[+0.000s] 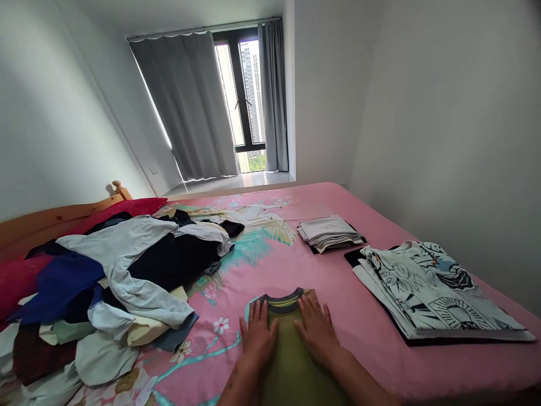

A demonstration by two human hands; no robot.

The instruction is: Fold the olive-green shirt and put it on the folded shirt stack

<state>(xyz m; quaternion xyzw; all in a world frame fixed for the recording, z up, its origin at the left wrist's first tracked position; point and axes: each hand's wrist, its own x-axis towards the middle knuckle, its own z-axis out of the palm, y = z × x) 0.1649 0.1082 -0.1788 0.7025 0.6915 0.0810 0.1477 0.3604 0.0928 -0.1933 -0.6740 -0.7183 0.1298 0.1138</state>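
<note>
An olive green T-shirt with a dark grey neckband lies on the pink flowered bedsheet right in front of me. Its lower part runs out of the picture at the bottom. My left hand rests flat on the left shoulder of the shirt, fingers stretched toward the collar. On the other shoulder lies my right hand, also flat with its fingers spread. The collar shows between the two hands. Neither hand grips the cloth.
A loose heap of clothes covers the left side of the bed by the wooden headboard. To the right are a small folded stack and a larger stack of folded printed T-shirts. Grey curtains hang at the far window.
</note>
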